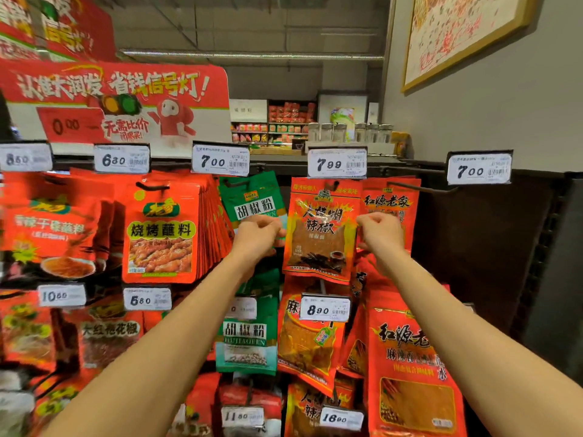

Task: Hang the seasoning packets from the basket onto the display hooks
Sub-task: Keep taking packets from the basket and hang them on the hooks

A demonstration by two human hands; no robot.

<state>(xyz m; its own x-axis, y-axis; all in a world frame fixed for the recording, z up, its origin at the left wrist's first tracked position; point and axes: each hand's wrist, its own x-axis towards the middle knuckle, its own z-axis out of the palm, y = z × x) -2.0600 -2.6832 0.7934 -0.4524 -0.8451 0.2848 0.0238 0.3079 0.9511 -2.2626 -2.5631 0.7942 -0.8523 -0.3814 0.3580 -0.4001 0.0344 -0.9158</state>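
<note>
both arms reach up into the middle of the frame toward a wall of hanging seasoning packets. the left hand [257, 234] sits just left of centre with its fingers curled in, right at the left edge of a red chili packet [320, 228], and it looks like it pinches that edge, though the fingertips are turned away so i can't say for sure. the right hand [380, 231] is on the other side, fingers bunched and pinching at the packet's right edge. so the red chili packet sits between the two hands, upright, its top up at a display hook [331, 186] just under the 7.99 price tag [337, 163].

behind the left hand there's a green pepper powder packet [254, 200] hanging under the 7.00 tag [220, 160]. behind the right hand is another red packet [389, 203] on a long hook [422, 188] that sticks out to the right, mostly bare, with a second 7.00 tag [479, 168] at its end.

left side of the frame is a thick stack of orange bbq dip packets [161, 228] under the 6.30 tag [121, 159]. lower rows are more red and green packets with their own tags. upper left has a big red promo sign [120, 99], upper right a framed picture [457, 33] on the wall.
</note>
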